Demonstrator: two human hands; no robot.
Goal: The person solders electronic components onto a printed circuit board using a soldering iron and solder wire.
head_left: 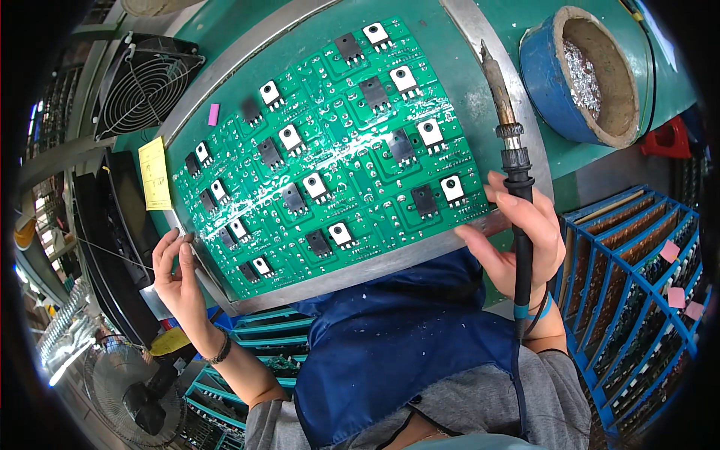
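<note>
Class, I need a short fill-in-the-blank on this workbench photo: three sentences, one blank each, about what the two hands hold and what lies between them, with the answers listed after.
1. The right hand grips a soldering iron whose tip points ____ from the person.
2. The left hand pinches a thin ____ at the board's left edge.
3. The circuit board is coloured ____.

Missing words: away; wire; green

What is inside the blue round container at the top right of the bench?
The blue round container has a thick tan inner rim, and silvery crumpled metal scraps lie in its hollow. Its near wall hides the lower part of the inside, so the bottom cannot be seen.
</note>
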